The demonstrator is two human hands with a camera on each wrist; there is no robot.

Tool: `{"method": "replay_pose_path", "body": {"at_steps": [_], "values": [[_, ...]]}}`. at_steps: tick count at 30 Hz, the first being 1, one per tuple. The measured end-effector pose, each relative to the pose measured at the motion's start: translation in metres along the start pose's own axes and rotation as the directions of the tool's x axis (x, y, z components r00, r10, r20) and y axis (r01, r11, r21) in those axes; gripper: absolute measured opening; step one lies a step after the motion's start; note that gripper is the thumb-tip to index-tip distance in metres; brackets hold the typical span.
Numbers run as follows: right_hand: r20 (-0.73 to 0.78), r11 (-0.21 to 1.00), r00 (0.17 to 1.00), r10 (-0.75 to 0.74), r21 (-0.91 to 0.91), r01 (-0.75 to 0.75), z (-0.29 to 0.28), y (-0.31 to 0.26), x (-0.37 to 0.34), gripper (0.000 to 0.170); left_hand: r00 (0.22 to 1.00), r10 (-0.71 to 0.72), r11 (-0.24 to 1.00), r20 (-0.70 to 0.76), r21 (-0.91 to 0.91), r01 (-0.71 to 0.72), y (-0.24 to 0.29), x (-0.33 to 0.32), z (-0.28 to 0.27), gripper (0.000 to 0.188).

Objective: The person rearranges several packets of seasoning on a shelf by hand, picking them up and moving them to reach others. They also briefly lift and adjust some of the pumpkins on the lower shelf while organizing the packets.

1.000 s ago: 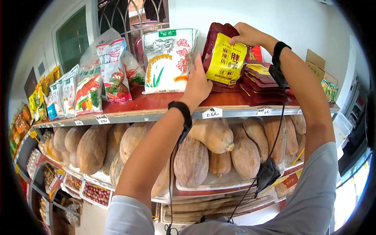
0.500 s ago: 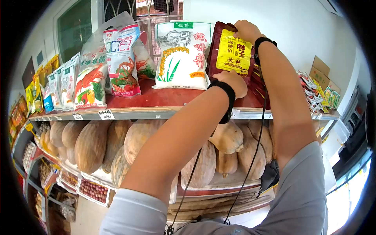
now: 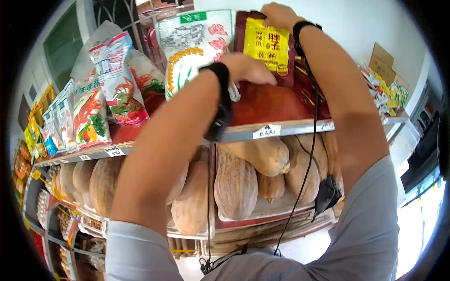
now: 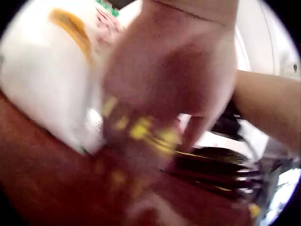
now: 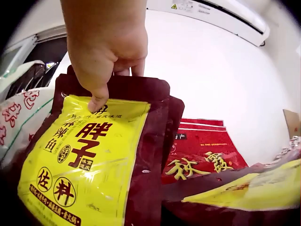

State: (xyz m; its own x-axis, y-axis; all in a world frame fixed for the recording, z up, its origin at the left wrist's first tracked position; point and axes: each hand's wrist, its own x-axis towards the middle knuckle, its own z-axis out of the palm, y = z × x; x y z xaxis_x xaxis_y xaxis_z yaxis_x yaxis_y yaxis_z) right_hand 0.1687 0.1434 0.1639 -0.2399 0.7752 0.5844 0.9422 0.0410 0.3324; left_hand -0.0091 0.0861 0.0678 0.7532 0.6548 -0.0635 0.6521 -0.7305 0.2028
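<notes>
My right hand [image 3: 281, 18] pinches the top edge of a maroon seasoning packet with a yellow label [image 5: 89, 155]. The thumb lies on the front and the fingers are behind. Upright on the shelf, the packet has another maroon edge just behind it. My left hand [image 3: 246, 69] is in front of the packet's lower left side, next to a large white seasoning bag [image 3: 192, 44]. In the left wrist view that hand [image 4: 169, 70] is blurred, its thumb apart from the fingers, which point down by the bag's side. The bag leans slightly.
More maroon packets [image 4: 211, 165] lie stacked on the red shelf [image 3: 253, 105]. Red packets [image 5: 202, 150] stand behind. Seasoning bags [image 3: 117, 79] line the left part, small sachets [image 3: 375, 89] the right. Below are large squashes [image 3: 236, 187]. A black cable [image 3: 304, 182] hangs before the shelf.
The packet has gone from tilted to upright and farther left along the shelf, held by the right hand. My left hand has gone to the packet's front, then back left beside the white bag.
</notes>
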Motion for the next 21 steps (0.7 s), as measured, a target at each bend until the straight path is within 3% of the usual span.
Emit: {"method": "replay_pose_path", "body": {"at_steps": [2,4,5,6,8,9,12,14,16,19,21], "values": [[0.016,0.999,1.0,0.014,-0.049,-0.013,-0.026,-0.021,-0.024,0.018,0.998,-0.037,0.97,0.058,-0.239,0.05,0.004,-0.034,-0.018,0.062],[0.057,0.999,0.998,0.027,-0.039,-0.025,-0.037,-0.024,-0.026,0.024,0.997,-0.008,0.975,0.079,-0.219,0.025,0.004,-0.039,-0.033,0.058],[0.06,0.999,0.997,0.038,-0.025,-0.036,-0.041,-0.026,-0.028,0.024,0.993,0.121,0.989,-0.009,-0.082,-0.121,-0.007,-0.029,-0.032,0.051],[0.011,0.999,1.0,-0.003,-0.036,0.003,-0.038,-0.023,-0.028,0.025,0.991,0.135,0.988,0.004,-0.076,-0.134,-0.006,-0.017,-0.031,0.051],[0.007,0.998,1.0,-0.009,-0.059,0.009,-0.044,-0.026,-0.029,0.024,0.972,0.197,0.886,-0.128,0.447,-0.121,0.005,0.007,-0.027,0.045],[0.016,1.0,1.0,0.013,-0.01,-0.013,-0.048,-0.028,-0.03,0.024,0.964,0.226,0.891,-0.139,0.43,-0.147,0.003,0.02,-0.013,0.043],[0.006,1.0,1.0,-0.028,-0.006,0.028,-0.049,-0.029,-0.022,0.025,0.985,0.075,0.968,-0.156,0.248,-0.035,0.012,0.029,0.014,0.047],[0.013,0.999,1.0,-0.027,0.031,0.026,-0.046,-0.033,-0.017,0.024,0.99,0.048,0.979,-0.13,0.204,-0.021,0.014,0.026,0.012,0.048],[-0.151,0.998,0.986,-0.064,-0.018,0.062,-0.02,-0.023,-0.001,0.034,0.998,0.035,0.987,-0.057,0.157,-0.026,0.008,0.043,0.007,0.051],[-0.042,1.0,0.999,-0.011,0.026,0.012,-0.008,-0.017,0.007,0.036,1.0,-0.016,0.994,-0.021,0.11,0.018,0.013,0.022,-0.007,0.051],[0.024,0.998,0.999,0.03,0.049,-0.031,0.0,-0.01,0.015,0.034,0.992,-0.123,0.992,-0.018,-0.044,0.122,0.023,0.01,-0.02,0.052]]}}
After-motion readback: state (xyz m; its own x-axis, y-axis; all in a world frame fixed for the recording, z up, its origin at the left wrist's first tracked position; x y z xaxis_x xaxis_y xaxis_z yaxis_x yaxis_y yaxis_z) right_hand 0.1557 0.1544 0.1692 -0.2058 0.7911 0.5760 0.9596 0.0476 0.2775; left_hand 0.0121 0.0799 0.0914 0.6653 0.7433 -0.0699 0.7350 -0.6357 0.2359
